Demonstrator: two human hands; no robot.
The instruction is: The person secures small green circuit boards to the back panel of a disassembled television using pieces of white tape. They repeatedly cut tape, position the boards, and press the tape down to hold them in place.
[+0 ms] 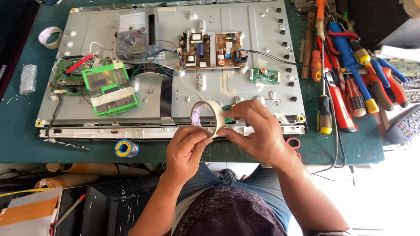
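Note:
Both my hands hold a roll of beige masking tape upright over the near edge of a grey metal television back panel. My left hand grips the roll from below, thumb and fingers on its lower rim. My right hand pinches the roll's right side, fingertips at the tape's outer layer. A brown power board and a small green circuit board are screwed onto the panel beyond my hands.
An analogue multimeter and a green plastic case lie on the panel's left. A solder spool sits by the table's near edge. Screwdrivers and pliers crowd the right side. Another tape roll lies far left.

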